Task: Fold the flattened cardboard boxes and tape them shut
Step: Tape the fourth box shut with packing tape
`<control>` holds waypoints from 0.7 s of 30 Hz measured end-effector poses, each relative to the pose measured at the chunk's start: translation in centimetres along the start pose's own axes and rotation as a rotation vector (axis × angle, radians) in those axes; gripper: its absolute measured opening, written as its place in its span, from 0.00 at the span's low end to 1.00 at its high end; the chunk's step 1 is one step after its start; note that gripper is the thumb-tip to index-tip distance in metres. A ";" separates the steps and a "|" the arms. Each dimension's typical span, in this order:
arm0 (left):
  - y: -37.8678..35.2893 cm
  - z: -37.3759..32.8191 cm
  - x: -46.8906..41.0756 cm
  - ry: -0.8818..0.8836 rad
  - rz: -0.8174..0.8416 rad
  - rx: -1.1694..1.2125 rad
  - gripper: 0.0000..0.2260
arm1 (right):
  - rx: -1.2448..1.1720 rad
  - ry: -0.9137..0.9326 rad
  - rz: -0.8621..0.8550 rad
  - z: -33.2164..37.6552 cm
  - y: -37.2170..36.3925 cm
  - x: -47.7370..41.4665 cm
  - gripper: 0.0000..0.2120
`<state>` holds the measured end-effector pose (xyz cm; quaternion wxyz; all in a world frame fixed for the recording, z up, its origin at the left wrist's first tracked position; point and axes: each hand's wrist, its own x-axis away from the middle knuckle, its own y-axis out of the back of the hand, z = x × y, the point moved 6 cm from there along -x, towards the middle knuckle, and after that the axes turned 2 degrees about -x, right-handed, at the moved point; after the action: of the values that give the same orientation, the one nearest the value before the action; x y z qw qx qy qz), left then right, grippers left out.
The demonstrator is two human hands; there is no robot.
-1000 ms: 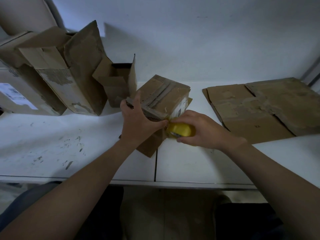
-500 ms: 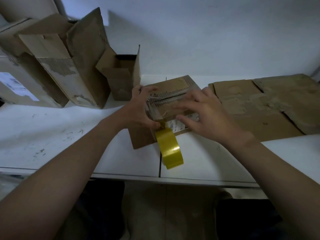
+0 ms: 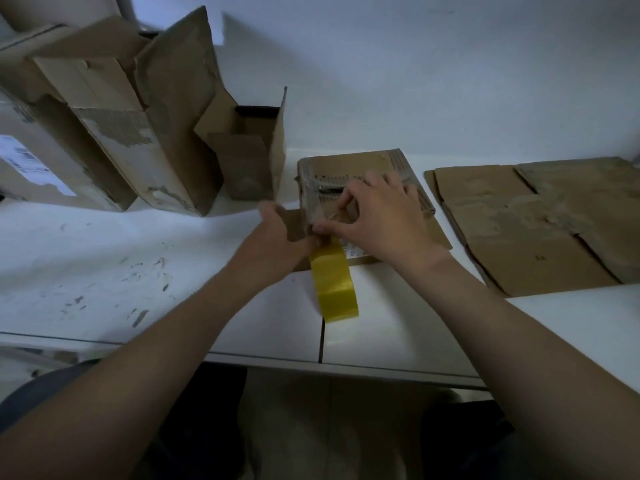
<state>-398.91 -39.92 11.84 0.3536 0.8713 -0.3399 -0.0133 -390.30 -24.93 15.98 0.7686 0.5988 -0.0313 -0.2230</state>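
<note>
White table (image 3: 104, 271), scuffed with dark marks, against a plain white wall (image 3: 415, 81). Right hand (image 3: 377, 216): fingers curled, thumb and forefinger pinching the yellow tape (image 3: 334, 282) where it meets the near-left corner of the small box (image 3: 349, 164). Left hand (image 3: 277, 237): wrapped round a flap on the box's left side, gripping it. Box sits mid-table, top flaps folded down; worn brown corrugated, torn tape residue along the top seam. Tape is glossy, roll just in front of the box. White label on the box's near face, print too small to read. Right of box: flattened cardboard (image 3: 540, 223), scuffed. Left of box: small open carton (image 3: 249, 157), then larger open cartons (image 3: 121, 133); one carries a white shipping label (image 3: 31, 164), unreadable.
</note>
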 end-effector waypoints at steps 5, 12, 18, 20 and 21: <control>-3.2 0.5 3.1 0.271 0.152 0.588 0.14 | 0.053 0.127 -0.016 0.4 0.0 0.1 0.22; -4.8 0.6 3.7 0.347 0.153 0.817 0.14 | 0.065 -0.015 -0.029 0.6 -0.3 0.6 0.30; -4.9 0.5 4.0 0.381 0.186 0.804 0.14 | 0.004 -0.012 -0.033 0.5 -0.4 0.3 0.27; -5.1 0.7 4.3 0.409 0.211 0.794 0.13 | 0.006 -0.020 -0.031 0.5 -0.5 0.4 0.27; -5.2 0.7 4.3 0.420 0.221 0.793 0.12 | 0.015 -0.021 -0.033 0.5 -0.6 0.4 0.27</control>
<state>-392.75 -40.27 9.03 0.0533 0.8818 -0.3306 0.3322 -390.25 -25.64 15.47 0.7598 0.6027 -0.0313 -0.2417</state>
